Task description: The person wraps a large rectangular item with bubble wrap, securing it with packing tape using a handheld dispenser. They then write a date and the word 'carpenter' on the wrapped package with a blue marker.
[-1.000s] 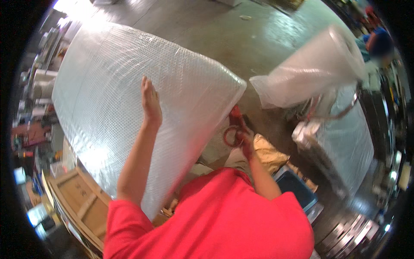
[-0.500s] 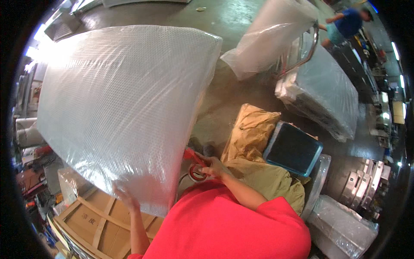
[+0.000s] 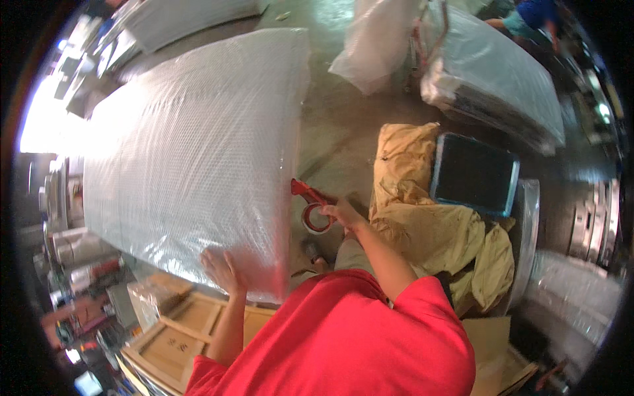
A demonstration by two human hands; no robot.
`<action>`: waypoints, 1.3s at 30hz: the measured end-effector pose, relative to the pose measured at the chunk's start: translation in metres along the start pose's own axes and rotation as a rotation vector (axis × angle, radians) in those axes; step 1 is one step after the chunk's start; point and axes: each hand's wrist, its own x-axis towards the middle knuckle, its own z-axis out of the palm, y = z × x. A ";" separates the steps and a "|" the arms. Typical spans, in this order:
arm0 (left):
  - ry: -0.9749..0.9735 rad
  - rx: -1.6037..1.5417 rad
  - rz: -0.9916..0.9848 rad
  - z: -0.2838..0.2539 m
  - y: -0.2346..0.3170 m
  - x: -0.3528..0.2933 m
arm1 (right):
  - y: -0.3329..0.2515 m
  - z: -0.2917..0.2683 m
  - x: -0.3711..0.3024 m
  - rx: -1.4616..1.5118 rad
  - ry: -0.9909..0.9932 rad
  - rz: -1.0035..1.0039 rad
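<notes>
A large flat slab wrapped in clear bubble wrap (image 3: 198,152) fills the left and middle of the view. My left hand (image 3: 224,269) lies with fingers spread against its near edge. In my right hand (image 3: 345,215) is a red tape dispenser (image 3: 309,193), gripped with the fingers wrapped round it. A tape roll (image 3: 308,218) shows below its red frame. The dispenser's front end points at the slab's right edge; whether it touches the wrap I cannot tell.
Brown cloth covers (image 3: 422,221) lie to the right, beside a dark wrapped panel (image 3: 475,173). A wooden-framed carton (image 3: 178,343) stands at the lower left. Farther off are another plastic-wrapped stack (image 3: 495,72), a bubble wrap roll (image 3: 376,46) and a person in blue (image 3: 531,20).
My view has shifted, bringing my legs into sight. The dispenser in my right hand sits farther from my body along the slab's right edge. My left hand stays at the near edge.
</notes>
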 end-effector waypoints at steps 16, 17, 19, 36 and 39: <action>-0.171 -0.669 0.557 -0.019 0.102 0.010 | -0.021 -0.097 -0.061 0.395 0.062 0.087; -0.248 -0.819 0.620 -0.019 0.129 0.013 | -0.026 -0.093 -0.060 0.347 0.044 0.091; -0.387 -0.900 0.626 -0.015 0.188 0.018 | -0.034 -0.088 -0.057 0.271 0.057 0.069; -0.397 -0.398 0.334 0.097 0.305 0.050 | -0.032 -0.034 -0.110 -0.262 0.025 0.088; -0.320 -0.424 0.337 0.094 0.303 0.038 | -0.051 -0.069 -0.106 -0.082 0.065 0.157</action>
